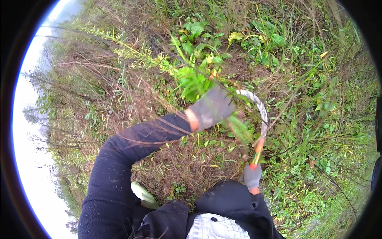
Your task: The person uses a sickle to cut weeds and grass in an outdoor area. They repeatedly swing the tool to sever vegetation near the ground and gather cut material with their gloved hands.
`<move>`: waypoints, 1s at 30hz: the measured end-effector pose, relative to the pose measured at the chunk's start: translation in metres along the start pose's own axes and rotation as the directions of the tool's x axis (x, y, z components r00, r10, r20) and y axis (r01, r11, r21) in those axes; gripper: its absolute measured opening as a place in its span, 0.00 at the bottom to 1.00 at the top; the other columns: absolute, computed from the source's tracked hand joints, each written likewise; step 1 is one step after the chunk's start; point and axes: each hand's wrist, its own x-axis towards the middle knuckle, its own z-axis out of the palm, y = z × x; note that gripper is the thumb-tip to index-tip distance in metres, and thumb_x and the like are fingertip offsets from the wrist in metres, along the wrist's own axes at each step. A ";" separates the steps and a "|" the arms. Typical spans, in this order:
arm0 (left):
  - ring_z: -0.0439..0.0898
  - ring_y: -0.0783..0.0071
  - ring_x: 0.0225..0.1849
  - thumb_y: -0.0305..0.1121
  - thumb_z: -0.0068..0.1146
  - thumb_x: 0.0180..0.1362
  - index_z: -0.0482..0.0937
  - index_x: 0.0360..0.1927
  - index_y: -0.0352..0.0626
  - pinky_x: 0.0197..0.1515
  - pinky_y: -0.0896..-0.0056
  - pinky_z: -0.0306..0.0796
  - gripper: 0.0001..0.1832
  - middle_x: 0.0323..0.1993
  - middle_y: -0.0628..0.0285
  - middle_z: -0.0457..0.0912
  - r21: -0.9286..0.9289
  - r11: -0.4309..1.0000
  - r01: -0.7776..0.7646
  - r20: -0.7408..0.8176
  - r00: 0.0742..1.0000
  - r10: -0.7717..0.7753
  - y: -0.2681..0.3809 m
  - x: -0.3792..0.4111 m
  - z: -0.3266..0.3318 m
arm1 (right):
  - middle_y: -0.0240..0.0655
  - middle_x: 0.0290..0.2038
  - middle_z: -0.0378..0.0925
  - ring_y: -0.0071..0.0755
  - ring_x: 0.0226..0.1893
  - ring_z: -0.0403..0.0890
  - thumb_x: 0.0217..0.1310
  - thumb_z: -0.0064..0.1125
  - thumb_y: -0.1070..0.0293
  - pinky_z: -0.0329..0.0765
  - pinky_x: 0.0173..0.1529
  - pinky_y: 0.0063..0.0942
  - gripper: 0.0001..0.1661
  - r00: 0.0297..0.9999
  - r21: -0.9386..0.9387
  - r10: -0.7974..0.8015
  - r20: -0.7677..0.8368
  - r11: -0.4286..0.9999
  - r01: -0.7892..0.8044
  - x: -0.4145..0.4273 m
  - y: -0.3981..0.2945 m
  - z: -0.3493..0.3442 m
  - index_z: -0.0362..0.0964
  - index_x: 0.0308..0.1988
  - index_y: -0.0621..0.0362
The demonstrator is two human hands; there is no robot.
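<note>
My left hand [213,106], in a grey glove with an orange cuff, reaches across the weeds and is closed around plant stems. Leafy green growth [194,82] spreads just beyond its knuckles, blurred. My right hand [252,176], gloved the same way, grips the handle of a sickle [262,115] low beside my knee. Its handle is orange and partly covered by the glove. The curved, pale metal blade arcs upward, and its tip end lies just right of my left hand. A thin woody stem crosses in front of the blade.
Dry brush [98,77] stands thick on the left. Low green weeds [298,167] cover the slope to the right. Bare soil with dry grass [191,161] lies before my dark-clothed knee [226,195]. A pale green rounded object [144,195] shows beside my left arm.
</note>
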 end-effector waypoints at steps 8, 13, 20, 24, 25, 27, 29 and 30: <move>0.67 0.60 0.58 0.39 0.53 0.52 0.68 0.56 0.50 0.58 0.56 0.61 0.25 0.57 0.54 0.66 0.215 0.962 0.169 0.250 0.943 -0.221 -0.033 -0.086 0.035 | 0.44 0.27 0.75 0.49 0.30 0.77 0.55 0.51 0.66 0.73 0.33 0.37 0.08 0.897 -0.574 -0.321 0.305 0.690 0.442 0.075 -0.049 0.069 0.67 0.33 0.59; 0.71 0.63 0.56 0.44 0.50 0.55 0.57 0.65 0.48 0.48 0.59 0.68 0.34 0.57 0.54 0.70 0.538 0.812 0.224 0.136 0.928 -0.347 -0.083 -0.095 0.091 | 0.52 0.35 0.76 0.56 0.38 0.77 0.53 0.53 0.61 0.75 0.42 0.39 0.15 0.928 -0.680 0.048 0.369 0.695 0.234 0.000 -0.024 0.075 0.64 0.36 0.61; 0.78 0.58 0.29 0.31 0.51 0.49 0.81 0.25 0.44 0.36 0.58 0.67 0.07 0.22 0.62 0.80 0.269 0.913 0.307 0.376 0.839 -0.393 -0.037 -0.072 0.094 | 0.50 0.29 0.76 0.57 0.32 0.77 0.53 0.55 0.64 0.74 0.36 0.42 0.13 0.919 -0.686 -0.151 0.365 0.623 0.375 0.050 -0.011 0.062 0.65 0.35 0.61; 0.77 0.59 0.28 0.32 0.54 0.47 0.80 0.21 0.44 0.35 0.59 0.66 0.06 0.21 0.61 0.79 0.227 0.874 0.429 0.201 0.858 -0.473 -0.038 -0.098 0.110 | 0.51 0.30 0.76 0.56 0.33 0.77 0.54 0.55 0.63 0.75 0.38 0.41 0.16 0.952 -0.677 -0.127 0.279 0.677 0.289 -0.001 0.021 0.063 0.66 0.40 0.60; 0.78 0.60 0.31 0.32 0.52 0.48 0.81 0.24 0.43 0.36 0.59 0.66 0.07 0.24 0.60 0.80 0.264 0.931 0.252 0.491 0.796 -0.355 -0.004 -0.064 0.061 | 0.49 0.29 0.76 0.54 0.33 0.78 0.54 0.55 0.61 0.76 0.38 0.41 0.20 0.976 -0.717 -0.051 0.212 0.671 0.191 0.005 0.067 0.038 0.65 0.44 0.59; 0.78 0.63 0.31 0.35 0.48 0.53 0.81 0.33 0.45 0.37 0.58 0.68 0.11 0.25 0.61 0.80 0.313 0.939 0.146 0.466 0.838 -0.285 0.032 -0.114 0.102 | 0.48 0.28 0.76 0.52 0.31 0.78 0.53 0.55 0.62 0.76 0.37 0.41 0.19 0.966 -0.712 0.060 0.250 0.688 0.142 -0.019 0.103 0.017 0.65 0.43 0.60; 0.77 0.64 0.28 0.37 0.45 0.57 0.79 0.41 0.48 0.38 0.60 0.70 0.13 0.22 0.63 0.79 0.193 0.937 0.293 0.460 0.816 -0.350 0.058 -0.158 0.123 | 0.48 0.27 0.75 0.50 0.30 0.78 0.53 0.55 0.63 0.76 0.36 0.40 0.18 0.963 -0.668 0.066 0.261 0.733 0.131 -0.021 0.112 0.009 0.66 0.41 0.60; 0.77 0.65 0.27 0.37 0.45 0.58 0.79 0.40 0.49 0.38 0.61 0.70 0.12 0.21 0.64 0.78 -0.002 0.884 0.468 0.542 0.743 -0.392 0.065 -0.175 0.123 | 0.47 0.27 0.75 0.49 0.29 0.78 0.52 0.55 0.63 0.76 0.35 0.40 0.17 0.964 -0.640 0.050 0.262 0.756 0.135 -0.019 0.102 0.014 0.66 0.41 0.60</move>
